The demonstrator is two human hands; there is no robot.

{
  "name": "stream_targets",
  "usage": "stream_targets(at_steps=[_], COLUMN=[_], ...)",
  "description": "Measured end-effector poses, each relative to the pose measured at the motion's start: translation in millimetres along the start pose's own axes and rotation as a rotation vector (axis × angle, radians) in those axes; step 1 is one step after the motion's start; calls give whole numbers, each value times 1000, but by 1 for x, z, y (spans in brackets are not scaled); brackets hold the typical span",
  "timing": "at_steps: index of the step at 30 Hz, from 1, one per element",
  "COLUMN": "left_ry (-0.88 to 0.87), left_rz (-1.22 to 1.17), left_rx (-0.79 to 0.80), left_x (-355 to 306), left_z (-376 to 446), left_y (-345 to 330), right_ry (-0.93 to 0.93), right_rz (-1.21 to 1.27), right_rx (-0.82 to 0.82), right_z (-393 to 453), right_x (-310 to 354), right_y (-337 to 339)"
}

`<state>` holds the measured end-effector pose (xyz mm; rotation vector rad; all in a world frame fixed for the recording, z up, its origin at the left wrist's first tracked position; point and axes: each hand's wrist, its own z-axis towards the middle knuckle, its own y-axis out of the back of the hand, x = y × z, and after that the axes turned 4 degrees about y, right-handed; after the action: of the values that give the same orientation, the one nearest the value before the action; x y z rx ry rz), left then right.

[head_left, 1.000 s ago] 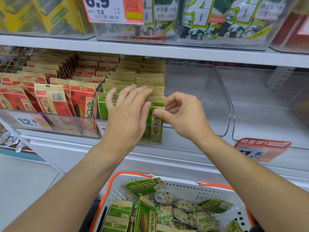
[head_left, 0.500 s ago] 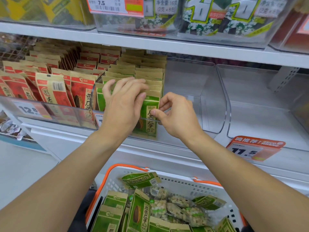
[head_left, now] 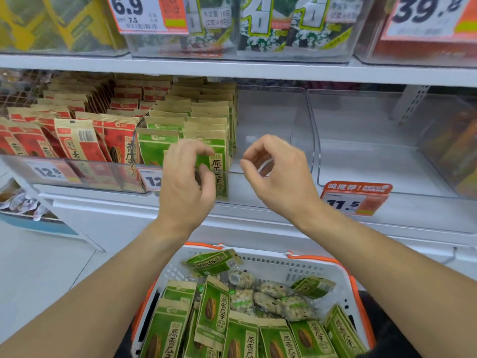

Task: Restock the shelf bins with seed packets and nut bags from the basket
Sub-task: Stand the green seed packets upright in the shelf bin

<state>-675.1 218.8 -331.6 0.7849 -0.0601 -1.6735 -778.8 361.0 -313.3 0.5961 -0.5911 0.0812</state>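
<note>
1. Presently, our left hand (head_left: 187, 182) hangs in front of the green sunflower seed packets (head_left: 206, 140) standing in the clear shelf bin (head_left: 273, 130). Its fingers are loosely curled near the front packet; we cannot tell whether they touch it, and they pinch nothing.
2. Our right hand (head_left: 277, 174) sits just right of the same stack, fingers curled loosely, holding nothing.
3. Stock location: the green packets fill only the left part of that bin; the part to their right is bare. The neighbouring clear bin (head_left: 366, 151) on the right holds nothing visible.
4. The white basket (head_left: 289, 267) below holds more green seed packets (head_left: 240, 332) lying overlapped, with clear nut bags (head_left: 273, 298) piled behind them.
5. Handling judgement: the packets look light, flat and fairly stiff (kraft paper), so we would pinch several at the sealed top edge and stand them upright.
6. The nut bags look soft and slick with loose, shifting contents; better to take hold across the body than by a corner.
</note>
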Motion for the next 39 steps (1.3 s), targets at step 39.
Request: stream_targets(at_steps=[39], left_ry=[797], left_rz=[439], left_rx=[1190], left_x=[-10], left_z=[-285], left_y=[-43], right_ry=[-1254], right_rz=[-222], right_rx=[907], right_z=[-285], right_x=[-61], right_y=[5])
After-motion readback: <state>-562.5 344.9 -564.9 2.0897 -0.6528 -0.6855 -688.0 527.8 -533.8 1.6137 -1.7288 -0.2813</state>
